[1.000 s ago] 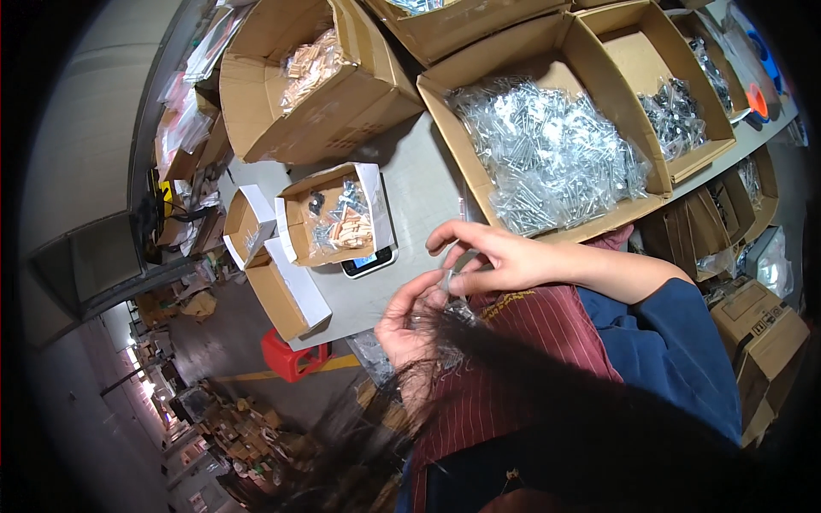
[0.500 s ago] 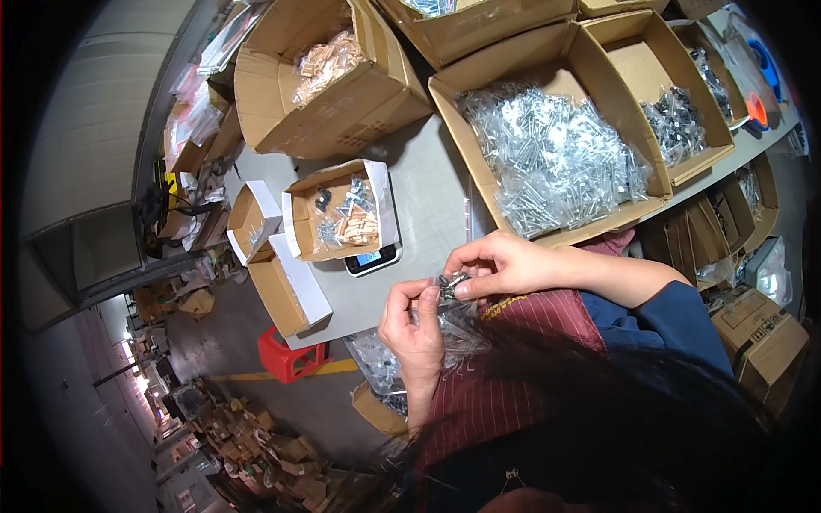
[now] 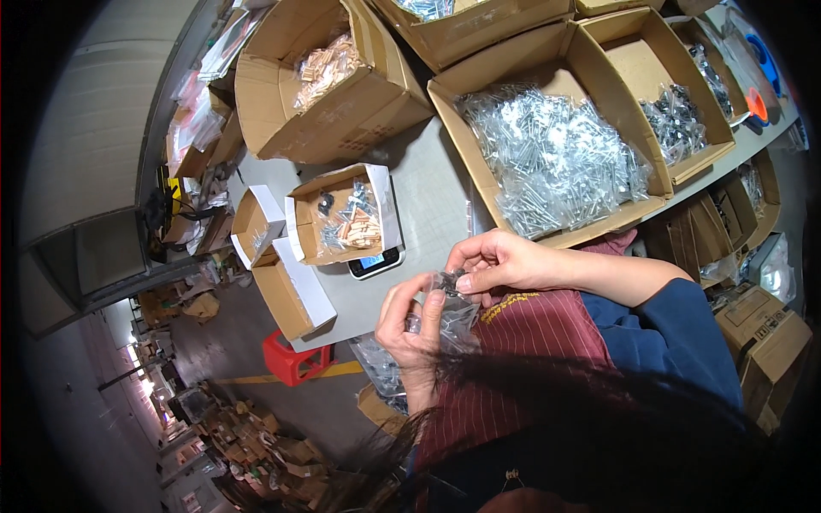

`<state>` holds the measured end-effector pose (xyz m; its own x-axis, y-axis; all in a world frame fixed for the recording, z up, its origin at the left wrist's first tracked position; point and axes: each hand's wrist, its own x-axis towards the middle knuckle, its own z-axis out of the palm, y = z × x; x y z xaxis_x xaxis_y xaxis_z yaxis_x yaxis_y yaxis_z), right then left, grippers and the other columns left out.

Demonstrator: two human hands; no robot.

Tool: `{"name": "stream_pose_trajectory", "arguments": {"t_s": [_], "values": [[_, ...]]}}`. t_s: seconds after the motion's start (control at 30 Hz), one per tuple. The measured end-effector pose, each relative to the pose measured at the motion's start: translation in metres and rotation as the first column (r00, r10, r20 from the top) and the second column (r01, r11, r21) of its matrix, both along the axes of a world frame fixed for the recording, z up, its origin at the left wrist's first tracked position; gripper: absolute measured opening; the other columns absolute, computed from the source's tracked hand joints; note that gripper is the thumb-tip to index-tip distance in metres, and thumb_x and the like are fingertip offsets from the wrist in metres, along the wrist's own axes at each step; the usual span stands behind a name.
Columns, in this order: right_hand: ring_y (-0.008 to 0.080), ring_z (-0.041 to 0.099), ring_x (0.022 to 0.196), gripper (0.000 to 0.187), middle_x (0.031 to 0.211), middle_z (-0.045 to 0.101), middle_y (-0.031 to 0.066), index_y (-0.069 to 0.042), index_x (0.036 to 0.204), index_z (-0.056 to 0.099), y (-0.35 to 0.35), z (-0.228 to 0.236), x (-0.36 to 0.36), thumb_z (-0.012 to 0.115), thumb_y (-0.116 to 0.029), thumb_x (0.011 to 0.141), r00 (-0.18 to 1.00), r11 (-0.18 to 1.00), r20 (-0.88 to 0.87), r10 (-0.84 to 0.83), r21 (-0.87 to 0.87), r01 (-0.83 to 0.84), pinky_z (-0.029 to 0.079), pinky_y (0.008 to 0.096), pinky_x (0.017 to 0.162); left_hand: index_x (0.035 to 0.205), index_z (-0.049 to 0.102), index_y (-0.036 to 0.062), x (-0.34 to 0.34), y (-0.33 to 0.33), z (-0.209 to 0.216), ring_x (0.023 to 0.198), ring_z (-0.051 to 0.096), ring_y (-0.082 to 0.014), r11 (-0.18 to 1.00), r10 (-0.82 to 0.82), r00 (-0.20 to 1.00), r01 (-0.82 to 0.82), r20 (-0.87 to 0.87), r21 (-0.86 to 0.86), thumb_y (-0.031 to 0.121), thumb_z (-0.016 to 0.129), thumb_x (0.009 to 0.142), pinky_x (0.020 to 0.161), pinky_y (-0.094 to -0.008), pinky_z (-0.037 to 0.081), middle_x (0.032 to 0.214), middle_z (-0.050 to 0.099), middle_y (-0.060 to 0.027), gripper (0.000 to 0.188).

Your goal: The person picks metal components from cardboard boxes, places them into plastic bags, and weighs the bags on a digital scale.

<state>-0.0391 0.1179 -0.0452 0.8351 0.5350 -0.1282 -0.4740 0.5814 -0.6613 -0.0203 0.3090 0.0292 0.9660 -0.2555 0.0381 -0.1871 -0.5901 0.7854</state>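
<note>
In front of my apron, both hands are closed on a small clear plastic bag of dark parts (image 3: 448,281). My left hand (image 3: 411,323) pinches its left side between thumb and fingers. My right hand (image 3: 503,263) grips the other side with bent fingers. What exactly the dark parts are is too small to tell. Beneath my hands lie more clear bags of metal pieces (image 3: 376,363). Left of my hands, a small open carton (image 3: 299,224) holds bagged wooden dowels (image 3: 362,231), metal hardware and dark pieces. It rests on a digital scale (image 3: 375,262) with a lit display.
A large carton (image 3: 547,232) of bagged screws stands beyond my right hand, with a carton of dark parts (image 3: 676,120) beside it. Farther left is a tall carton (image 3: 342,128) of wooden dowels. Two small white-edged boxes (image 3: 295,295) sit near the table edge. A red stool (image 3: 295,359) stands below.
My left fingers have shifted on the small bag, and more of its clear plastic now shows between my hands. The view has moved slightly; the boxes stay where they were.
</note>
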Motion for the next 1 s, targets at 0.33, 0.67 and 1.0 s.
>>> {"name": "stream_pose_trajectory", "arguments": {"t_s": [0.33, 0.67, 1.0], "values": [[0.0096, 0.064, 0.076, 0.02, 0.085, 0.065, 0.0027, 0.001, 0.109, 0.061, -0.002, 0.006, 0.002, 0.064, -0.012, 0.095, 0.993, 0.982, -0.04, 0.115, 0.152, -0.108, 0.055, 0.0249, 0.065, 0.068, 0.057, 0.0023, -0.006, 0.002, -0.016, 0.06, 0.051, -0.0223, 0.998, -0.001, 0.964, -0.015, 0.264, 0.058, 0.019, 0.081, 0.08, 0.057, -0.0323, 0.041, 0.066, 0.056, -0.0074, 0.032], [0.0058, 0.059, 0.069, 0.023, 0.084, 0.065, 0.0013, -0.001, 0.11, 0.062, 0.002, -0.001, 0.003, 0.066, -0.017, 0.094, 1.0, 0.998, -0.003, -0.026, -0.052, 0.026, 0.048, 0.0215, 0.061, 0.092, 0.07, -0.0021, 0.0, 0.01, 0.004, 0.067, 0.047, -0.0038, 0.936, 0.141, 0.982, -0.174, -0.127, -0.305, 0.005, 0.077, 0.084, 0.061, -0.0182, 0.036, 0.075, 0.059, 0.0028, 0.014], [0.0019, 0.05, 0.071, 0.021, 0.078, 0.06, -0.0033, -0.002, 0.108, 0.063, 0.006, -0.007, 0.002, 0.065, -0.017, 0.095, 0.946, 0.926, 0.29, -0.141, -0.298, 0.23, 0.042, 0.0215, 0.061, 0.103, 0.073, -0.0022, 0.012, 0.022, -0.019, 0.063, 0.046, -0.0021, 0.986, 0.075, 0.942, -0.119, -0.326, -0.119, 0.005, 0.074, 0.086, 0.056, -0.0189, 0.038, 0.071, 0.059, 0.005, 0.019]]}}
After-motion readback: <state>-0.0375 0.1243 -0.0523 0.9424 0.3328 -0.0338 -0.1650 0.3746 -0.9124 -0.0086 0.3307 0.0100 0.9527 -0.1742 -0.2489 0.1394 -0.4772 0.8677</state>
